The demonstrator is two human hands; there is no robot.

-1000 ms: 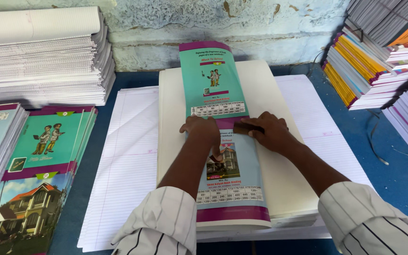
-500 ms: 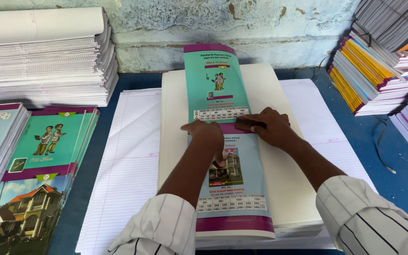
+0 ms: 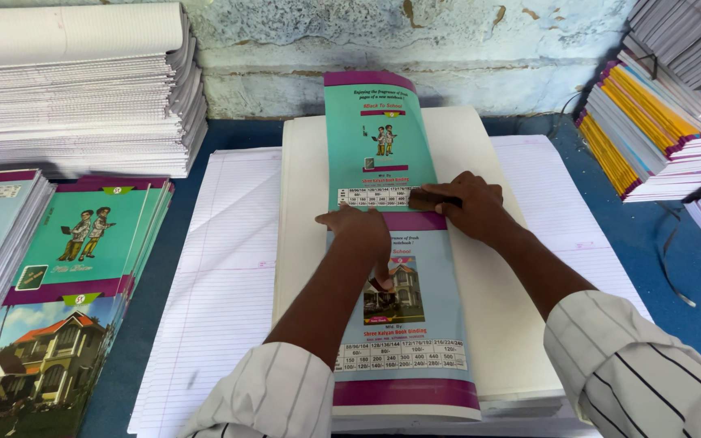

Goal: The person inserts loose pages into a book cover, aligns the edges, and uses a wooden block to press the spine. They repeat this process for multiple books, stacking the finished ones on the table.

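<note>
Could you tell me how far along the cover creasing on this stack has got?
Done: the printed cover sheet lies lengthwise on the cream stack, over ruled paper. In hand: the left hand presses the sheet's middle while the right hand holds a small dark block on the purple band there. Left: a pile of flat covers waits at the left, and no finished fold shows.

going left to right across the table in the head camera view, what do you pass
Stacks of printed covers → ruled sheets → long cover strip pressed by the left hand → right hand → coloured notebook stacks.
</note>
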